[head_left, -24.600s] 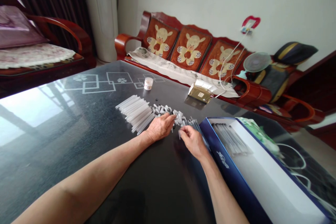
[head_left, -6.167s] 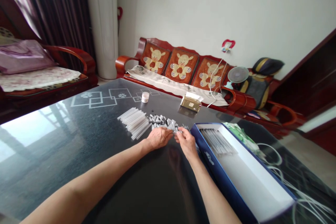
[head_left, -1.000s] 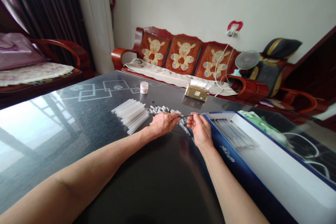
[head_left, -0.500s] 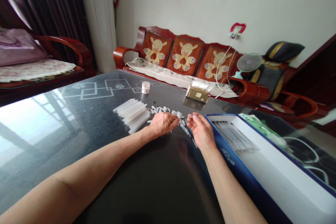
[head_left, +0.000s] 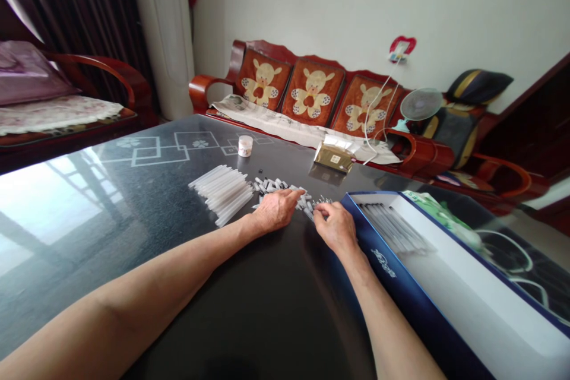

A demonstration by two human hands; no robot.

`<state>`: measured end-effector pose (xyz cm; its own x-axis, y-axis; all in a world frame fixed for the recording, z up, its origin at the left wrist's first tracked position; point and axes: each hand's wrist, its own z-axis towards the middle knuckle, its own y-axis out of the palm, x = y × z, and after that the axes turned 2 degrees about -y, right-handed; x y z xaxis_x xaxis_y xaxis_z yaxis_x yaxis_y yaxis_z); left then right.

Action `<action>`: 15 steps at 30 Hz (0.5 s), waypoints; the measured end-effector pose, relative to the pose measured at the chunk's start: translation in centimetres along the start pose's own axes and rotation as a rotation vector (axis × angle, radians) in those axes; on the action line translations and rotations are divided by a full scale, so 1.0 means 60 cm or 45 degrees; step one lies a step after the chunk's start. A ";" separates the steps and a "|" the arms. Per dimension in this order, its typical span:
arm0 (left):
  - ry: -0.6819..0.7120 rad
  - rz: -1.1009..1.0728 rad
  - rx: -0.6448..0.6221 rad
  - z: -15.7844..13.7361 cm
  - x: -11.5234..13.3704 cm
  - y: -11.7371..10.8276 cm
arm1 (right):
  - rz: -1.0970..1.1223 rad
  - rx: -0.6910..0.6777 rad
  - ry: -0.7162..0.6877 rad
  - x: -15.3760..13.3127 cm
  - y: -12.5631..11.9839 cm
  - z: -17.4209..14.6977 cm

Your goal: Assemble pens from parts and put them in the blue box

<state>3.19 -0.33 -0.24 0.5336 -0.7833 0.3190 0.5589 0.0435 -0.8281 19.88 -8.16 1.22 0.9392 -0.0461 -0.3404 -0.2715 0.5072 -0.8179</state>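
My left hand [head_left: 276, 210] rests at the near side of a pile of small white and grey pen caps [head_left: 272, 186]. Its fingers are curled in, the index finger reaching to the right; whatever lies inside the grip is hidden. To its left is a stack of translucent white pen barrels [head_left: 222, 191]. My right hand [head_left: 337, 225] is low over thin pen refills [head_left: 324, 200], beside the box wall. Thumb and fingertips meet in a pinch there, and what they hold is too small to make out.
A long blue box [head_left: 414, 285] with a white inside stands at the right, a row of pens [head_left: 392, 228] in its far end. A small white cup [head_left: 245, 146] and a tissue pack [head_left: 333, 156] are farther back. A green bag [head_left: 445, 217] lies beyond the box.
My hands were close together with a thin dark refill between them. Now my right hand has turned over and dropped onto the refills, while my left hand has barely moved.
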 end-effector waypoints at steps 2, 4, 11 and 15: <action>0.018 -0.029 0.026 0.001 -0.003 0.006 | -0.166 -0.139 0.025 -0.004 -0.006 -0.004; 0.029 -0.051 0.052 0.001 -0.006 0.012 | -0.283 -0.223 0.042 -0.010 -0.008 -0.008; 0.053 -0.088 0.079 -0.001 -0.009 0.019 | -0.303 -0.332 0.106 -0.009 -0.005 -0.005; 0.000 -0.073 0.130 -0.002 -0.010 0.017 | -0.283 -0.319 0.121 -0.008 -0.005 -0.004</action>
<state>3.34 0.11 -1.37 0.4990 -0.7861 0.3647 0.6505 0.0618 -0.7570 19.45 -8.49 1.51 0.9604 -0.2178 -0.1735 -0.1172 0.2491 -0.9614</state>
